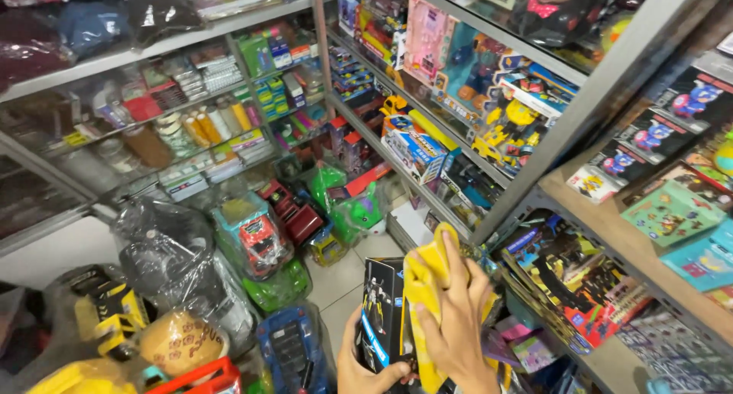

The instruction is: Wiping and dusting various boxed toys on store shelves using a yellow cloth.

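The left hand point(372, 371) grips the lower edge of a black toy box point(384, 311), holding it upright. The right hand point(456, 318) presses a yellow cloth point(422, 287) flat against the box's side, fingers spread over it, seemingly pinning rather than clenching. Just right of the grip stands a metal shelf point(603, 96) packed with boxed toys point(569, 268); left of it lie bagged toy cars point(256, 237).

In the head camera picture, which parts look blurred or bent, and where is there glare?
Head view: the left shelves are smeared by blur; the grey shelf post leans as if bent by the lens; glare shines on the clear plastic bag; the right hand and yellow cloth look fairly sharp.
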